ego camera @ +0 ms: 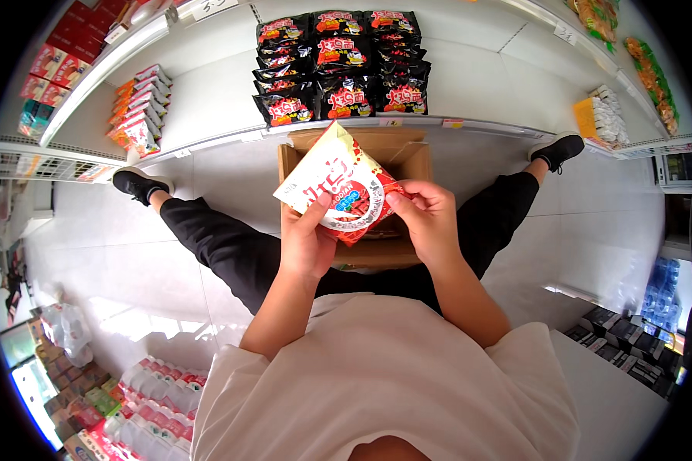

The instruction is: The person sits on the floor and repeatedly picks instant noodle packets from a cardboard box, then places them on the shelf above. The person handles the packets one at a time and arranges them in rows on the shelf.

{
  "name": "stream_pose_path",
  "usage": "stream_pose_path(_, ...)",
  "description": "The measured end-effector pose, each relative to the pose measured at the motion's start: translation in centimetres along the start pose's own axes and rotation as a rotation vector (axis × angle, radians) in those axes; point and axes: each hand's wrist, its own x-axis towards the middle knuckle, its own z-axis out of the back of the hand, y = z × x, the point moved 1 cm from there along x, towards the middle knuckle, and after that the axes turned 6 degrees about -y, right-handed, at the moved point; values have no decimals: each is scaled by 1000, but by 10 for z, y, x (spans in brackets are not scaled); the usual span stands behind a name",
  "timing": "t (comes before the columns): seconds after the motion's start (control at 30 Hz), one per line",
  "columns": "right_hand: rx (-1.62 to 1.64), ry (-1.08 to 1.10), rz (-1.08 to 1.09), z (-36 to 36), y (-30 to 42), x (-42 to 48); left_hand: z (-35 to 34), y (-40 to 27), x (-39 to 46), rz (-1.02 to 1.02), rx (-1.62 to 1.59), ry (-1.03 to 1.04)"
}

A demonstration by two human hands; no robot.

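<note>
Between my hands is a cream and red snack packet (354, 199) with printed writing, held tilted above a cardboard box. My left hand (307, 239) grips its lower left side, thumb on the front. The right corner is pinched by my right hand (429, 216), between thumb and fingers. Below, the open cardboard box (421, 158) stands on the floor between my legs; the packet and my hands hide much of its inside. Past the box, black noodle packets (346, 98) stand in three columns on the low white shelf (467, 92).
Orange and white packets (141, 109) line the shelf's left part. At its right is a yellow carton of white sachets (602, 118). Red boxes (57, 63) fill the upper left shelf. Behind me are pink-labelled bottles (161, 397) at left and dark boxes (628, 340) at right.
</note>
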Motion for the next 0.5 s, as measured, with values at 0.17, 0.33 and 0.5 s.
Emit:
stream_pose_path(0.17, -8, 38, -41, 15, 24, 4, 36, -29, 7, -3, 60, 234)
stream_pose_path(0.33, -220, 146, -78, 19, 27, 4, 28, -46, 17, 39, 582, 379)
stream_pose_path(0.5, 9, -5, -149, 8, 18, -2, 17, -22, 15, 75, 582, 298)
